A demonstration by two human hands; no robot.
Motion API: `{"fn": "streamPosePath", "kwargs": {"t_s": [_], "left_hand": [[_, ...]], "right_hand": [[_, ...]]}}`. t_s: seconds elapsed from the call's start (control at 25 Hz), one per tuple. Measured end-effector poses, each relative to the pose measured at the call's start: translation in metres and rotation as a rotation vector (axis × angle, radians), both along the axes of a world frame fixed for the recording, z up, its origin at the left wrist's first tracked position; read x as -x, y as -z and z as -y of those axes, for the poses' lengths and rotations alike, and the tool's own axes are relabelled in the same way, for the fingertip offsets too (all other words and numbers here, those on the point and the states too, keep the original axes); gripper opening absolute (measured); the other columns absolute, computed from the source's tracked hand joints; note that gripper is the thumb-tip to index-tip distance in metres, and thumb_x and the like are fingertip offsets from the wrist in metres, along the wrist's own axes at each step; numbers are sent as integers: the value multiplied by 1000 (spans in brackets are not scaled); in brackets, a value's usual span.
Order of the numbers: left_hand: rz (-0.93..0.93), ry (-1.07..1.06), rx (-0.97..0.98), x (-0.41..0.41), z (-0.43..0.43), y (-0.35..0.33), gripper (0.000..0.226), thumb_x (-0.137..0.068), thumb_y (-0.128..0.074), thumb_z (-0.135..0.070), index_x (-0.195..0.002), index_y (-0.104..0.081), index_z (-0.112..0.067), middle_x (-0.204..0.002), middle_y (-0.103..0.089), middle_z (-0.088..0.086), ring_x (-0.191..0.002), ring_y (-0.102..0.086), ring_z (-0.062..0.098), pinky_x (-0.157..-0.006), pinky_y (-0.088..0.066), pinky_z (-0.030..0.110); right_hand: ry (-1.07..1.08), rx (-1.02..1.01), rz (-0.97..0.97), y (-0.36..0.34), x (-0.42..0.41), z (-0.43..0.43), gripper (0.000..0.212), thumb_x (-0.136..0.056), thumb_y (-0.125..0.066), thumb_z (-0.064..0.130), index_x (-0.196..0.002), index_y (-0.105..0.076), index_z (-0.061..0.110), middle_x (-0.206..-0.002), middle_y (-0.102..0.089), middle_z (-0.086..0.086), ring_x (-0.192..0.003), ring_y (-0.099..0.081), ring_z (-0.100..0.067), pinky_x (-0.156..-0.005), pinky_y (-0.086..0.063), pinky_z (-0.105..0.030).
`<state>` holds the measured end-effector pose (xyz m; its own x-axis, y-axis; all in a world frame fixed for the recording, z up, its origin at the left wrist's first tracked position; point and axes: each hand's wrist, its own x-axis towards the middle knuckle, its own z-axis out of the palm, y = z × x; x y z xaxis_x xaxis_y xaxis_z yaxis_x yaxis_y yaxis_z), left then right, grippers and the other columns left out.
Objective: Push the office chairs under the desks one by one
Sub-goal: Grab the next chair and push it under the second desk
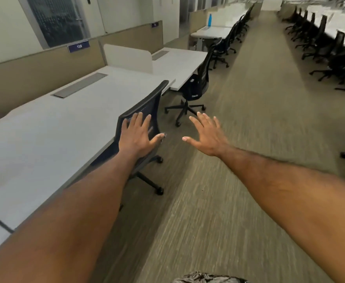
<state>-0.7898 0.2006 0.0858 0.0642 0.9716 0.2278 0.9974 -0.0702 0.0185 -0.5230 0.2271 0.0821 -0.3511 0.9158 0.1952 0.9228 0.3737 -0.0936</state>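
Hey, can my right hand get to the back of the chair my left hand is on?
Probably yes. The right hand is open just beside the chair's backrest, with only air above carpet between them.

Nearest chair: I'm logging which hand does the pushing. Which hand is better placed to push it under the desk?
Left, probably. The left hand lies flat, fingers straight, on the backrest of the nearest chair, beside the desk. The right hand hangs open over the carpet, touching nothing.
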Motion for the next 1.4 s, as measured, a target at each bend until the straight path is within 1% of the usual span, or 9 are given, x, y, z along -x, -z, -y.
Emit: {"fn": "streamPosePath", "kwargs": {"t_s": [0.4, 0.56, 0.92, 1.0, 1.12, 1.2, 1.28, 1.36, 1.4], "left_hand": [[-77, -289, -23, 45, -165, -6, 90, -90, -19, -80, -159, -17, -21, -167, -16, 11, -155, -7, 28, -124, -7, 54], [-18, -416, -24, 37, -220, -11, 91, -90, -19, -80, -159, -17, -21, -167, -15, 11, -155, -7, 28, -123, -8, 55], [104, -585, 39, 48, -314, 20, 92, -87, -16, -82, -159, -19, -24, -168, -16, 9, -155, -11, 28, -123, -10, 56], [123, -576, 92, 57, -338, 26, 97, -84, -15, -87, -159, -19, -25, -168, -16, 8, -154, -11, 28, -124, -10, 55], [144, -446, 209, 59, -359, 37, 117, -68, -19, -100, -159, -20, -27, -167, -20, 6, -153, -17, 27, -121, -19, 54], [178, -349, 334, 58, -368, 42, 123, -60, -24, -104, -159, -21, -29, -167, -21, 4, -153, -18, 25, -121, -21, 51], [283, -380, 396, 58, -370, 47, 118, -63, -37, -100, -158, -24, -30, -166, -23, 2, -152, -19, 22, -121, -22, 47], [387, -438, 416, 60, -369, 49, 111, -66, -51, -92, -156, -29, -31, -165, -27, -1, -150, -23, 19, -119, -24, 46], [424, -460, 415, 62, -371, 48, 108, -67, -56, -89, -155, -31, -31, -164, -29, -2, -149, -25, 18, -119, -25, 46]], "right_hand": [[-232, -66, 6, -18, 30, -256, 91, -91, -28, 79, -161, -17, 22, -169, -11, -11, -156, -6, -26, -125, -1, -54], [-375, -52, 49, -22, 41, -341, 91, -91, -27, 80, -161, -16, 23, -170, -11, -11, -156, -7, -27, -125, -3, -54], [-558, 47, 32, -11, 111, -481, 83, -97, -30, 72, -162, -9, 26, -171, 0, -7, -157, 3, -24, -124, 6, -49], [-554, 63, 36, 1, 128, -504, 82, -97, -28, 72, -162, -8, 27, -171, 2, -6, -157, 5, -24, -124, 7, -48], [-555, 117, 55, 13, 150, -530, 82, -97, -26, 72, -163, -7, 26, -171, 3, -6, -157, 5, -23, -123, 8, -47], [-568, 172, 42, 23, 164, -544, 82, -97, -27, 72, -162, -12, 25, -171, -1, -5, -157, 3, -23, -123, 7, -46], [-618, 225, 60, 37, 172, -554, 80, -97, -29, 72, -160, -23, 24, -170, -13, -6, -157, -6, -23, -124, 1, -47], [-687, 213, 74, 48, 178, -563, 78, -95, -30, 76, -150, -46, 24, -159, -41, -5, -149, -31, -23, -121, -21, -47], [-700, 207, 65, 49, 182, -567, 77, -93, -29, 79, -140, -58, 25, -147, -56, -3, -137, -46, -23, -113, -34, -46]]}}
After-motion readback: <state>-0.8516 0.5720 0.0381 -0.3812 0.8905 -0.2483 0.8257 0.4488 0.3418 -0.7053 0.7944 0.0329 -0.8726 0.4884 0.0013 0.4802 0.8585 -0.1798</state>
